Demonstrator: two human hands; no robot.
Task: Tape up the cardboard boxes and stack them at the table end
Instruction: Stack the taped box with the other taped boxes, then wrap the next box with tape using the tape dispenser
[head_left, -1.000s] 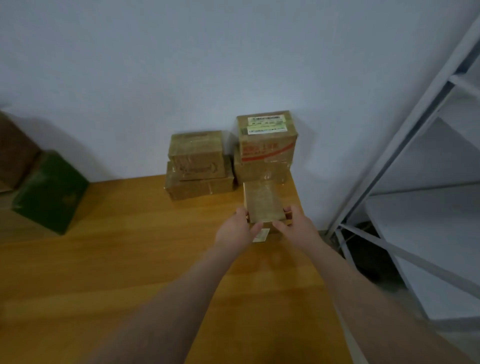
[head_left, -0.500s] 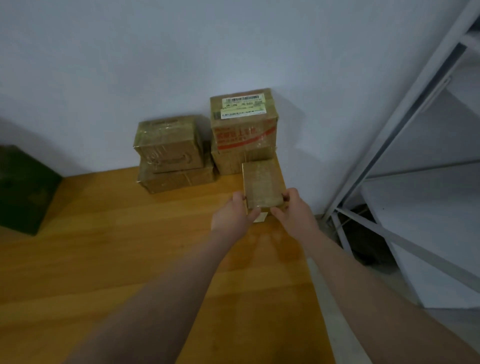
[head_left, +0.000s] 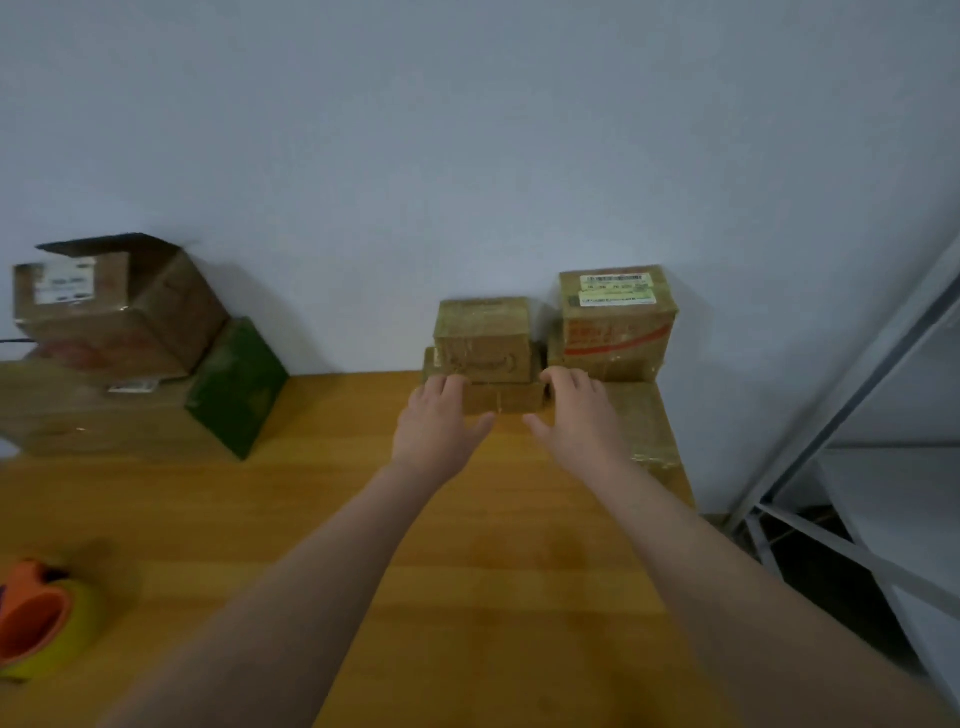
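Both hands have let go of the flat box (head_left: 644, 426) and shifted left. View has swung left too, bringing in a tape gun (head_left: 36, 618) out beyond the left forearm.

Flat box now lies on the table (head_left: 311, 519) just right of the right hand (head_left: 579, 421), partly behind that wrist. Its far end meets the pile topped by the labelled box (head_left: 618, 317).

Left hand (head_left: 441, 421) and right hand: both empty, palms down, fingers straight and spread, thumbs turned in toward each other. Nothing clamped.

Key relation: low box (head_left: 501, 399) lies dead ahead, between the two hands, long axis running left-right across the reach. Left fingertips at its left end, right fingertips at its right end. Contact looks likely but cannot confirm. Top box (head_left: 483, 338) sits on it, just beyond the fingertips. Neither hand nearer; evenly placed.

Pose: both forearms stretched forward, converging slightly, wrists flat.

Judgement: stacking step, about to square up or take hold of this pair by its ends. Gap between low box and the pile to its right is narrow, so right fingers may catch there.
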